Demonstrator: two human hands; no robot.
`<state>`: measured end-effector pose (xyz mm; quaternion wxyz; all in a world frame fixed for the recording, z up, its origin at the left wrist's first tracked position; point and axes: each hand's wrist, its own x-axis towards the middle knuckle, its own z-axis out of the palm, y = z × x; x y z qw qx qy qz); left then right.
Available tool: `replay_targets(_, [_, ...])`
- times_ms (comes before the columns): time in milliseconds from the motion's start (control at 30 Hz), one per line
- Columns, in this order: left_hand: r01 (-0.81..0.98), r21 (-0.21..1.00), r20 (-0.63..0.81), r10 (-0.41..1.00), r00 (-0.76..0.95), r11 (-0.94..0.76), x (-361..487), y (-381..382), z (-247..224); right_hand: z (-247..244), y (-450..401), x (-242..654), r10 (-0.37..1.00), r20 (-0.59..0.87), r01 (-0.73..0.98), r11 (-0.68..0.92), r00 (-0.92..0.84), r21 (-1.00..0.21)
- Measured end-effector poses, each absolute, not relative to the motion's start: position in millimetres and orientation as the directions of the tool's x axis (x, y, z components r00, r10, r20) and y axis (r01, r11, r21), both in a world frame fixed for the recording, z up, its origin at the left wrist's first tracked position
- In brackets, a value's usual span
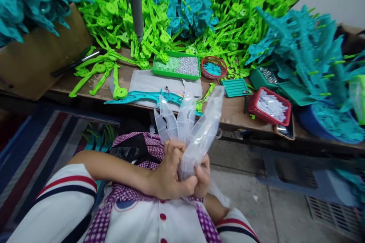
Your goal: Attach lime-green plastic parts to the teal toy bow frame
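Note:
In front of my chest I grip a fanned bundle of clear whitish plastic pieces (199,136), long and flat, with glossy film-like surfaces. My left hand (168,172) is closed round the bundle's lower left side. On its lower right, my right hand (202,176) has its fingers curled against the same pieces, and the two hands touch. Behind the bundle, a long blue plastic part (137,97) with thin wires and a small component lies along the table's front edge. A pale sheet (142,79) is under it.
Heaps of green plastic parts (105,11) and blue parts (182,3) cover the back of the table. A power screwdriver (134,3) hangs above. A green tray of screws (175,76), a red basket (203,72) and a red tub of white pieces (253,102) stand in front.

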<state>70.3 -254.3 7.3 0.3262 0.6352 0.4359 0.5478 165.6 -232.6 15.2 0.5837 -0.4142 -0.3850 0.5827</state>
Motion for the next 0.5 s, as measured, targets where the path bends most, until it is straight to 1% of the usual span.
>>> replay_targets(100, [0.263,0.797,0.568,0.823,-0.016,-0.544,68,-203,22,26,-190,158,0.98,0.082,-0.423,0.153,0.181,-0.893])
replay_targets(200, [0.316,0.757,0.615,0.787,-0.047,-0.572,64,-126,35,38,-121,140,0.954,0.151,-0.446,0.257,0.26,-0.857])
replay_targets(267, [0.348,0.774,0.579,0.813,-0.053,-0.529,59,-71,40,41,-69,128,0.945,0.174,-0.456,0.289,0.278,-0.841])
replay_targets(333, [0.39,0.801,0.513,0.856,-0.058,-0.454,53,-21,42,37,-19,118,0.947,0.178,-0.48,0.292,0.269,-0.827])
replay_targets(433, [0.452,0.817,0.413,0.91,-0.026,-0.358,45,39,42,18,44,111,0.954,0.139,-0.503,0.259,0.264,-0.825])
replay_targets(500, [0.492,0.806,0.372,0.928,0.013,-0.33,42,70,43,3,79,110,0.959,0.119,-0.478,0.233,0.257,-0.847])
